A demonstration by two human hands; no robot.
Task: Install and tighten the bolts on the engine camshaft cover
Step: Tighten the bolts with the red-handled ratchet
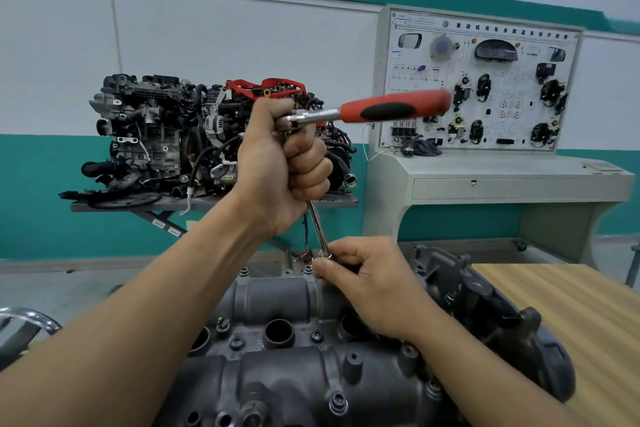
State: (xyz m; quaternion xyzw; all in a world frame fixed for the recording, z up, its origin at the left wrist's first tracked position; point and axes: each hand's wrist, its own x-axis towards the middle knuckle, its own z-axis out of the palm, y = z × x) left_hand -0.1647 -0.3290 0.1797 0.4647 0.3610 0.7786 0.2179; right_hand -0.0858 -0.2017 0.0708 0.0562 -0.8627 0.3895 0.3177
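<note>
A dark grey camshaft cover point(277, 291) fills the lower middle of the head view, with several bolts seated along it, such as a bolt point(338, 402) near the front. My left hand point(280, 166) grips the head of a ratchet wrench point(391, 109) whose red and black handle points right. A chrome extension bar point(318, 229) runs down from that hand. My right hand point(367, 277) pinches the bar's lower end at the cover's far edge; the socket and the bolt under it are hidden by my fingers.
A complete engine point(207, 135) sits on a grey stand behind. A training panel console point(481, 87) stands at the right. A wooden tabletop point(568, 315) lies to the right of the cover. A chrome tube point(31, 319) shows at the left edge.
</note>
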